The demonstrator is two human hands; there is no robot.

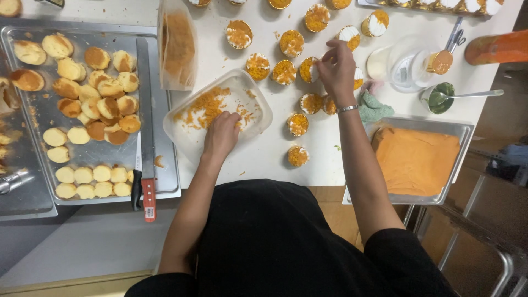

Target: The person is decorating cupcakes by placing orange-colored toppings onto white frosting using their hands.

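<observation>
Two bare hands work over a white tabletop point(264, 159). Nearest, the left hand point(223, 135) reaches into a clear plastic tub point(190, 137), its fingers bunched together among orange crumbs point(208, 107) on the tub floor; whether the grip has closed on any crumbs cannot be told, since the fingertips are buried. To the right, a metal tray point(465, 132) hangs over the tabletop's edge and holds an orange sponge slab point(417, 160). To the left, a baking sheet point(165, 165) carries small round cake discs point(99, 88), with a long knife point(146, 121) laid across them, red handle toward the person. Farther out, the right hand point(336, 69), a bracelet on its wrist, hovers over the little crumb-topped cakes point(291, 43), thumb and fingers pinched together just above one cake point(309, 70). Beyond, a clear bag point(177, 47) of crumbs stands by the tub, and a green-filled cup point(440, 98) with a spoon sits at the far right.
</observation>
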